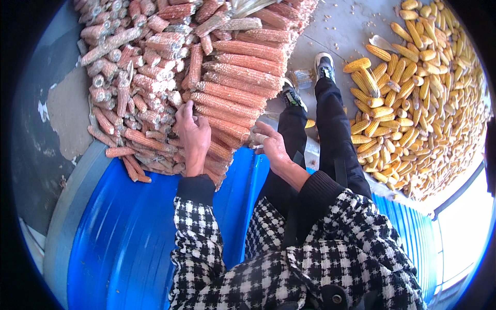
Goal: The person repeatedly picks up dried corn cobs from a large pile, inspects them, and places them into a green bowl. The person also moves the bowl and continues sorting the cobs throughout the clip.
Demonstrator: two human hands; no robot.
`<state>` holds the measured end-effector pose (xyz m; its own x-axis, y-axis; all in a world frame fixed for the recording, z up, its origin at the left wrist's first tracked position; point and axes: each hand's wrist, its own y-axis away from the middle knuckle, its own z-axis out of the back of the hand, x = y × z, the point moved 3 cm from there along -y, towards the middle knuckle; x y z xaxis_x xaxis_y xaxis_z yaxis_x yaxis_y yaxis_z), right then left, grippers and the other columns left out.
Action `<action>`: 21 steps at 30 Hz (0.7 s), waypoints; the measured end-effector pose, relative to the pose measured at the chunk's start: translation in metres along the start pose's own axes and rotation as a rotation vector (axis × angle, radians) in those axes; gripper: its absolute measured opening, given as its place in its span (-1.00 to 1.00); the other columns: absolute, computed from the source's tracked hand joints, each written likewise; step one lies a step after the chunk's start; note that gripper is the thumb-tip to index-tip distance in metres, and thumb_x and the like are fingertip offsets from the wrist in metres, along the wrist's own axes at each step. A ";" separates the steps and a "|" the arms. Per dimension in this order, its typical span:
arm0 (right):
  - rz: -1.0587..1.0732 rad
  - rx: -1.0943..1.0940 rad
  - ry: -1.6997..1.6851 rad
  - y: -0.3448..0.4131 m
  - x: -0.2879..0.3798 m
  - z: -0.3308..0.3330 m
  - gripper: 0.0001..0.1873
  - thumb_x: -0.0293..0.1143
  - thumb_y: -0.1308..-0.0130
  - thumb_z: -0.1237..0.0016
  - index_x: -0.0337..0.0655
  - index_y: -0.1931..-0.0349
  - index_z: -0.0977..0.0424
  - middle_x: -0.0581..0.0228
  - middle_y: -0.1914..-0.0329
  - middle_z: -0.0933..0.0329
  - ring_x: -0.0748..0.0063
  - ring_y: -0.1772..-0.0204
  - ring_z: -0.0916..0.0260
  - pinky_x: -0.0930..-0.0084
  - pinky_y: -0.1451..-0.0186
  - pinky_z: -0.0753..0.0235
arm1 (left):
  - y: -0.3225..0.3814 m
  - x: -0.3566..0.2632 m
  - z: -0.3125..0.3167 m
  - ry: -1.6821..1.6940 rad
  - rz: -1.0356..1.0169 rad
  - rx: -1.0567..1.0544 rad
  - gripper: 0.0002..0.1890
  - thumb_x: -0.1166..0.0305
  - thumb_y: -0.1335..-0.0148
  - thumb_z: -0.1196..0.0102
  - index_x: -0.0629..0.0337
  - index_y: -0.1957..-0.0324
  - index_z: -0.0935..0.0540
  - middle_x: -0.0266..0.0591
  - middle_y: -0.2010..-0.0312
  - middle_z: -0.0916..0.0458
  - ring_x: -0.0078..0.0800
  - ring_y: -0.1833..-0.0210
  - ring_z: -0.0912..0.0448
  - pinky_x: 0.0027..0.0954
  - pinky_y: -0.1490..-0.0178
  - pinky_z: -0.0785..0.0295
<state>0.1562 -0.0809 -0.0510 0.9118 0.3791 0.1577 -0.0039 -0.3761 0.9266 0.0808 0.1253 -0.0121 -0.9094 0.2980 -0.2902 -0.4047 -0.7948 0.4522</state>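
In the head view, my left hand [193, 135] is at the left ends of a row of stacked bare corncobs [232, 95]. Its fingers are apart and reach the cob ends, with nothing plainly gripped. My right hand [273, 147] is by the right ends of the same row, its fingers bent. Whether it holds anything is unclear, because the fingertips are partly hidden. The reddish cobs of the row lie side by side in neat layers. A jumbled heap of shelled cobs [151, 81] adjoins them on the left.
A large heap of yellow ears of corn [410, 112] covers the floor to the right. Blue corrugated metal sheeting [128, 228] stands close on the near side. Loose kernels and a plastic wrapper [303, 79] lie on the concrete floor [341, 27] near my shoes [324, 66].
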 end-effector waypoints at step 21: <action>0.305 -0.040 0.331 -0.014 -0.039 0.006 -0.34 -0.53 -0.20 0.11 -0.28 -0.38 -0.20 -0.13 -0.14 -0.38 -0.16 -0.20 -0.34 0.13 -0.25 -0.37 | 0.001 -0.041 -0.001 -0.325 -0.236 -0.041 -0.24 0.50 -0.10 -0.08 0.31 -0.40 -0.21 0.21 -0.37 -0.17 0.14 -0.44 -0.16 0.01 -0.48 -0.07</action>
<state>0.1231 -0.0953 -0.0721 0.6864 0.5085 0.5200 -0.2735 -0.4820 0.8324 0.1173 0.1118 -0.0001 -0.7773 0.6216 -0.0970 -0.6082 -0.7029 0.3687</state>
